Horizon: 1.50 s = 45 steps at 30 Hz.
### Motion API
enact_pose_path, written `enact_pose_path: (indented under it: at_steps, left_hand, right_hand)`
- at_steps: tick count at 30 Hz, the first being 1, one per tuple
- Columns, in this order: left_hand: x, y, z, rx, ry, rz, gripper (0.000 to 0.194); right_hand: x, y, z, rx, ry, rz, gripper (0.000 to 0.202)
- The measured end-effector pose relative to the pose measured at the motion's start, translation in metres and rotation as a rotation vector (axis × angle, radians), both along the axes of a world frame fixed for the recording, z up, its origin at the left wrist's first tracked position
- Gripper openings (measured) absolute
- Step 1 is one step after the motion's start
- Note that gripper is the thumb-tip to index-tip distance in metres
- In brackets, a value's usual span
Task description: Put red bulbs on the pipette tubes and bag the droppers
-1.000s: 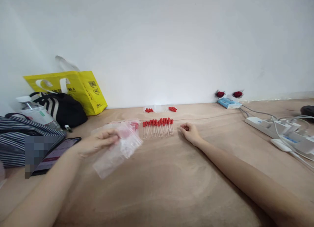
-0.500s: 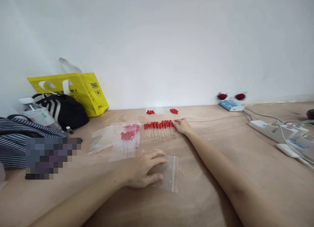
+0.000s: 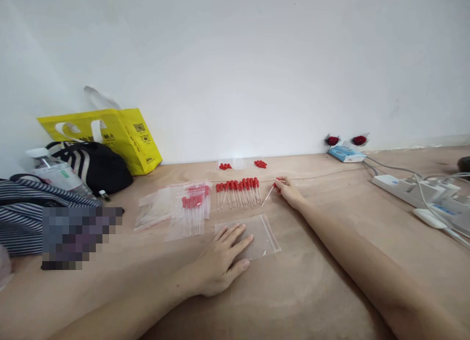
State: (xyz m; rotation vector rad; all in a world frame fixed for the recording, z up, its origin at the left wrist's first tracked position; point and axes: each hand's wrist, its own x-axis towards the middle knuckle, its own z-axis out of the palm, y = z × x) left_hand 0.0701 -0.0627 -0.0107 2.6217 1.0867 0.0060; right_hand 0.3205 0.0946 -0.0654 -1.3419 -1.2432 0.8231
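My left hand (image 3: 225, 261) lies with spread fingers over the near side of a clear zip bag (image 3: 261, 234), which is flat on the table. Between the fingers of my right hand (image 3: 288, 190) is a slim dropper (image 3: 269, 194) with a red bulb, its clear tip slanting down to the left. Just left of it, several more droppers (image 3: 238, 190) lie side by side in a row, red bulbs away from me. Further left, filled zip bags (image 3: 193, 215) with red-bulbed droppers overlap a pale clear bag (image 3: 157, 207).
Loose red bulbs (image 3: 260, 164) rest on clear plastic by the wall. At left stand a yellow bag (image 3: 143, 156), a black bag (image 3: 106, 168), a bottle (image 3: 60, 171) and a striped bag (image 3: 22, 212). A power strip (image 3: 407, 195) with cables and a blue packet (image 3: 346, 153) are at right.
My right hand has moved right, away from the row, with a dropper in its fingers. My left hand has spread flat over the zip bag, which has turned and shifted slightly away from me.
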Motion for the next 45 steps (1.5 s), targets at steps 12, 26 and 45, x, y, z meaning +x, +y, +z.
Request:
enact_pose_path:
  at_steps: [12,26,45]
  left_hand:
    - [-0.02,0.03,-0.002,-0.002,-0.115,-0.19,0.051]
    - [-0.019,0.024,0.0,-0.077,-0.081,-0.029,0.061]
    - [-0.015,0.027,-0.005,-0.011,-0.165,-0.143,0.049]
  right_hand:
    - [0.019,-0.098,-0.001,0.084,0.383,-0.027,0.047]
    - [0.007,-0.099,0.002,0.071,0.386,0.008,0.042]
    - [0.005,-0.112,0.012,0.11,-0.317,0.466,0.02]
